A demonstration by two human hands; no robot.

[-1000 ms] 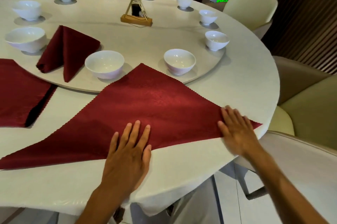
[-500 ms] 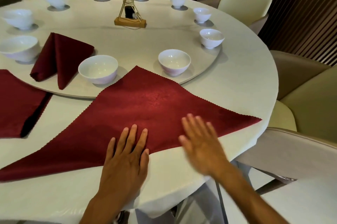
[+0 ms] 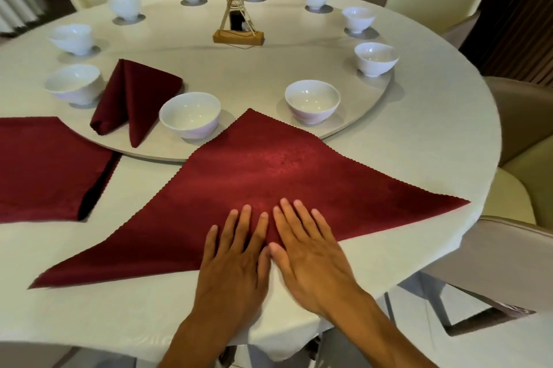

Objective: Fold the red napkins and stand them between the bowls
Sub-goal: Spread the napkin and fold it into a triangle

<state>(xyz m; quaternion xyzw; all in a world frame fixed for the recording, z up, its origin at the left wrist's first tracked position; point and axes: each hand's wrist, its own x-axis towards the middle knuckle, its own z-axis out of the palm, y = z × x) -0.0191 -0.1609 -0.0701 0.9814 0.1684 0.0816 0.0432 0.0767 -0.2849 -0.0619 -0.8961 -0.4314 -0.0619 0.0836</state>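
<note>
In the head view, you have the triangular napkin (image 3: 263,188) spread flat on the tabletop (image 3: 404,134), its long folded edge toward you and its apex pointing between the near-left bowl (image 3: 190,119) and the near-right bowl (image 3: 312,101). Your left hand (image 3: 232,260) and right hand (image 3: 311,254) lie side by side at the middle of that long edge, fingers straight and spread, palms pressing down; neither grip holds anything, both are simply flat on the cloth and the tabletop just below it.

This looks like the creasing step. Keep the pressure even and mark the midpoint of the long edge, since the next fold probably brings the two outer corners toward the apex. The left corner (image 3: 39,285) and right corner (image 3: 460,201) lie well apart from your hands, so you would need to reach out for each without dragging the cloth off its centre.

One folded napkin (image 3: 131,98) already lies between two bowls on the turntable (image 3: 299,47), and a stack of flat napkins (image 3: 45,167) waits to your left.
</note>
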